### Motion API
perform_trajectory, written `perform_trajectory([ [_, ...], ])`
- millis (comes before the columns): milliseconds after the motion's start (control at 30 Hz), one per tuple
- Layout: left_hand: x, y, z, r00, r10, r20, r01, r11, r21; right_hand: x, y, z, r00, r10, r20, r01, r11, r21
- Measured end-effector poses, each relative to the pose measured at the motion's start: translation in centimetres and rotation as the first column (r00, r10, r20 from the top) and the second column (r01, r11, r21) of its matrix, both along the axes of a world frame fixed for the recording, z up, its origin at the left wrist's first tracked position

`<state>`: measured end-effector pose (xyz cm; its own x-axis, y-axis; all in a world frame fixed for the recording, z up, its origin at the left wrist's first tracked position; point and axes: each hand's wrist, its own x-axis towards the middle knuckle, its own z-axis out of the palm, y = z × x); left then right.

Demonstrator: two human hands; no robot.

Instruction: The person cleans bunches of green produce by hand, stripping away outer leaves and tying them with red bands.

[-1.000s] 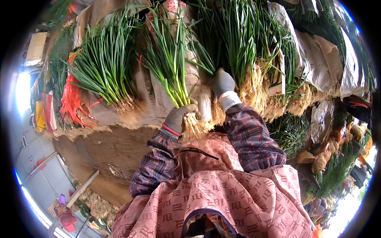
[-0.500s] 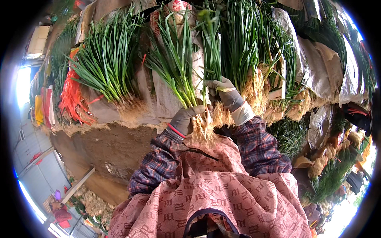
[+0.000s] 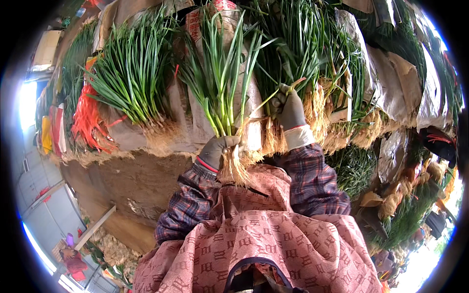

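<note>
My left hand (image 3: pixel 219 150), in a grey glove, is closed around the pale lower stems of a bunch of green garlic (image 3: pixel 222 105). Its leaves fan out away from me, and its yellowish roots (image 3: pixel 234 171) hang below my fingers. To the right, my gloved right hand (image 3: pixel 291 108) pinches a thin yellowing leaf (image 3: pixel 266 101), whose orange-brown tip sticks out above the fingers. The leaf slants back toward the stems in my left hand; whether it is still attached cannot be made out. Behind my right hand lies a pile of more green garlic (image 3: pixel 293 46), roots toward me.
A larger bunch of green garlic (image 3: pixel 134 73) lies at the left on the sacking-covered bench (image 3: pixel 181 117). Red plastic strips (image 3: pixel 88 115) hang beside it. More stalks and tan sheets (image 3: pixel 393 78) fill the right side. A wooden bar (image 3: pixel 97 227) stands at lower left.
My right hand has moved right, and the upright leaves it held have given way to a thin yellowing leaf. My left hand has shifted slightly left and lower with its bunch, which looks fuller.
</note>
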<state>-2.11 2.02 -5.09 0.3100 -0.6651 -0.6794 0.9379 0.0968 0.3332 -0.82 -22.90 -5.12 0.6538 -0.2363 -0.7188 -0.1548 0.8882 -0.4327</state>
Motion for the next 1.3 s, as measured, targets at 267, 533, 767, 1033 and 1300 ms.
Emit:
perform_trajectory([
  [267, -0.5, 0.5, 0.7, 0.994, 0.100, 0.036, -0.104, 0.988, 0.110, -2.9, -1.2, 0.8, 0.896, 0.376, 0.234, -0.361, 0.927, -0.105],
  [533, 0.0, 1.1, 2.5, 0.942, 0.298, -0.153, -0.328, 0.916, -0.230, -4.2, -4.2, 1.2, 0.892, 0.410, 0.190, -0.376, 0.907, -0.191],
  [767, 0.5, 0.2, 2.8, 0.957, 0.212, -0.200, -0.261, 0.928, -0.264, -1.4, 4.3, -1.3, 0.585, 0.803, 0.111, -0.790, 0.595, -0.145],
  [1033, 0.0, 1.5, 3.7, 0.991, 0.132, -0.033, -0.135, 0.986, -0.097, -1.6, 3.9, 1.1, 0.665, 0.737, 0.115, -0.718, 0.675, -0.170],
  [1300, 0.8, 1.1, 2.8, 0.986, 0.069, -0.152, -0.093, 0.983, -0.158, -2.3, 3.2, 0.1, 0.408, 0.882, -0.236, -0.733, 0.162, -0.661],
])
